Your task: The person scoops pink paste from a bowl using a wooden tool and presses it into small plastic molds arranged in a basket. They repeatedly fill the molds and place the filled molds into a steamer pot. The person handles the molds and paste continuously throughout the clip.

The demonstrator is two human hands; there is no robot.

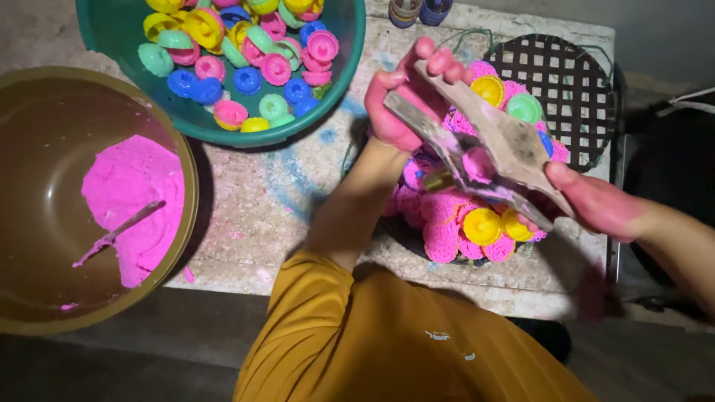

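Note:
My left hand, stained pink, grips the upper ends of a two-piece wooden press. At the press's lower right end is my right hand, also pink, gripping it. A lump of pink dough sits between the two wooden pieces, which are spread apart. Under the press lies a dark woven round tray. It carries pink lace-like pressed pieces and round yellow and green moulds.
A green basin at the top holds many coloured round plastic moulds. At the left a big brown bowl contains pink dough and a spoon. All stand on a stained stone tabletop; two small jars are at its far edge.

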